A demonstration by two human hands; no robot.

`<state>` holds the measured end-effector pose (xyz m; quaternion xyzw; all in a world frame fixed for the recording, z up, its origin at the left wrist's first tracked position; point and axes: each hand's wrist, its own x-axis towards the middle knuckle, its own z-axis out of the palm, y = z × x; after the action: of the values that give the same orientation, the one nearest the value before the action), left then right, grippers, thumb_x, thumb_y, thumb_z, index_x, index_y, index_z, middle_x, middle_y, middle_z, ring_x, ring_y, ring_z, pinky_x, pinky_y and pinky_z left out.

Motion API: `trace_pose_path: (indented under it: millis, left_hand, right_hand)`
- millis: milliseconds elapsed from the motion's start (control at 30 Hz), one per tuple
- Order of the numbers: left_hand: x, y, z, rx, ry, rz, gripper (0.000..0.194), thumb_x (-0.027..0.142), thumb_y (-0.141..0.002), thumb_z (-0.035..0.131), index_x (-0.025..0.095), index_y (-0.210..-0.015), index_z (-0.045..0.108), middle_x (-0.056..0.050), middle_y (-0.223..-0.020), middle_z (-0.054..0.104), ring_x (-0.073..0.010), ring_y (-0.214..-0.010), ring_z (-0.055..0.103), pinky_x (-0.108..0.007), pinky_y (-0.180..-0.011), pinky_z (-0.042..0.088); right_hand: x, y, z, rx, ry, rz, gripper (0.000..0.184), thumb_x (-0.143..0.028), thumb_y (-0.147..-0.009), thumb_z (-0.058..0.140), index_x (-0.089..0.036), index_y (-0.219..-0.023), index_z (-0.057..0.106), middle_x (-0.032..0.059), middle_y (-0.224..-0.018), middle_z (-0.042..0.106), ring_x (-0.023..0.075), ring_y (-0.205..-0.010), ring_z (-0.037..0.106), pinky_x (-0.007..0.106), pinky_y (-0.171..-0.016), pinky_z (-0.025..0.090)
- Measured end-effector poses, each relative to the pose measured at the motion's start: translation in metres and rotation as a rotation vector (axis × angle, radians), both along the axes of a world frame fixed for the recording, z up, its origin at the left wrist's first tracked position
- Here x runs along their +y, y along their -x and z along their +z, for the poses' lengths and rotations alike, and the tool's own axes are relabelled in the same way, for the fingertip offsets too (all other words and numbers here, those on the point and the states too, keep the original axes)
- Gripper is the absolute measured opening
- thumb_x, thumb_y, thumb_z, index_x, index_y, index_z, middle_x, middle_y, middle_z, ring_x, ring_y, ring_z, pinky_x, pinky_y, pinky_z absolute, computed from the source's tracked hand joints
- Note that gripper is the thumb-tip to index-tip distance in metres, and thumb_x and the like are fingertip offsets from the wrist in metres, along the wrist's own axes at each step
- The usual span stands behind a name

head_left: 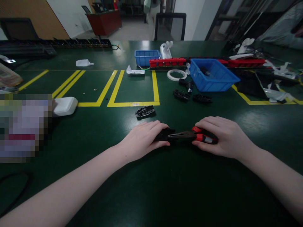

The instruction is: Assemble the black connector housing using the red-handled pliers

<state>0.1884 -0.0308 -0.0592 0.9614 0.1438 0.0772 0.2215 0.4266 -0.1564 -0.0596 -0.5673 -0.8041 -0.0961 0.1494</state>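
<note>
My right hand (pixel 221 137) is closed round the red and black handles of a pair of pliers (pixel 189 136) lying low over the green table (pixel 151 189). The pliers' jaws point left into a small black part (pixel 164 134). My left hand (pixel 144 138) is curled over that black part, pinching it against the table. Both hands sit near the table's middle, close to each other.
A black plastic piece (pixel 145 111) lies just beyond my hands. Further back are two more black parts (pixel 181 95), a blue bin (pixel 213 75), a smaller blue bin (pixel 146 57), a tape roll (pixel 176 75), red strips (pixel 167 61), a white box (pixel 64 105) and yellow floor-style lines (pixel 132 103).
</note>
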Motion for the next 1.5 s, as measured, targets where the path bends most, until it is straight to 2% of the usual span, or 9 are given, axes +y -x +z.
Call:
trace_pose_path:
  millis: [333,533,767,833,1000,1267,1500]
  left_hand:
    - [-0.001,-0.002,0.004,0.043,-0.017,-0.005,0.036,0.038,-0.088,0.053,0.018,-0.117,0.047,-0.004,-0.104,0.058,-0.0176,-0.090,0.057,-0.030,-0.074,0.046]
    - [-0.002,-0.002,0.001,0.040,-0.044,-0.001,0.036,0.040,-0.088,0.053,0.018,-0.116,0.047,-0.004,-0.104,0.059,-0.0183,-0.091,0.057,-0.031,-0.075,0.046]
    - [-0.001,-0.002,0.002,0.037,-0.045,-0.009,0.037,0.041,-0.087,0.053,0.019,-0.116,0.047,-0.004,-0.105,0.059,-0.0182,-0.091,0.057,-0.032,-0.076,0.047]
    - [-0.001,-0.002,0.001,0.037,-0.053,-0.006,0.037,0.041,-0.087,0.053,0.018,-0.116,0.047,-0.004,-0.105,0.059,-0.0185,-0.091,0.057,-0.032,-0.076,0.047]
    - [-0.002,-0.002,0.001,0.035,-0.063,-0.002,0.036,0.040,-0.088,0.053,0.018,-0.116,0.047,-0.004,-0.104,0.058,-0.0191,-0.091,0.057,-0.032,-0.075,0.046]
    - [-0.001,-0.001,-0.002,0.021,-0.049,-0.001,0.036,0.040,-0.088,0.053,0.020,-0.117,0.046,-0.003,-0.104,0.058,-0.0177,-0.091,0.056,-0.031,-0.075,0.046]
    - [-0.001,-0.001,-0.002,0.025,-0.049,-0.022,0.037,0.041,-0.086,0.055,0.021,-0.117,0.047,-0.002,-0.103,0.059,-0.0177,-0.092,0.056,-0.032,-0.078,0.046]
  right_hand:
    - [0.000,0.003,0.004,-0.017,0.100,-0.043,0.038,-0.051,-0.081,0.051,-0.015,-0.094,0.056,0.0079,-0.086,0.062,0.0174,-0.070,0.057,0.030,-0.060,0.044]
    - [0.001,0.006,0.005,-0.046,0.095,-0.038,0.040,-0.052,-0.081,0.050,-0.015,-0.092,0.058,0.0082,-0.085,0.062,0.0175,-0.072,0.056,0.030,-0.062,0.042]
    - [0.002,0.002,0.009,-0.069,0.070,-0.005,0.034,-0.048,-0.081,0.052,-0.015,-0.089,0.060,0.0067,-0.083,0.063,0.0199,-0.079,0.056,0.038,-0.079,0.042]
    - [0.001,0.002,0.008,-0.061,0.072,-0.002,0.035,-0.048,-0.081,0.052,-0.015,-0.089,0.060,0.0071,-0.082,0.062,0.0200,-0.079,0.056,0.037,-0.077,0.043]
    - [0.000,0.007,0.006,-0.035,0.112,-0.018,0.036,-0.047,-0.081,0.052,-0.014,-0.091,0.059,0.0078,-0.081,0.060,0.0173,-0.071,0.053,0.029,-0.059,0.044]
    - [0.001,0.007,0.005,-0.015,0.093,-0.006,0.034,-0.047,-0.081,0.053,-0.014,-0.091,0.058,0.0080,-0.082,0.060,0.0171,-0.071,0.053,0.029,-0.058,0.045]
    - [0.002,0.002,-0.002,0.013,0.051,0.016,0.038,-0.046,-0.078,0.058,-0.015,-0.099,0.055,0.0097,-0.094,0.062,0.0205,-0.083,0.056,0.034,-0.069,0.048]
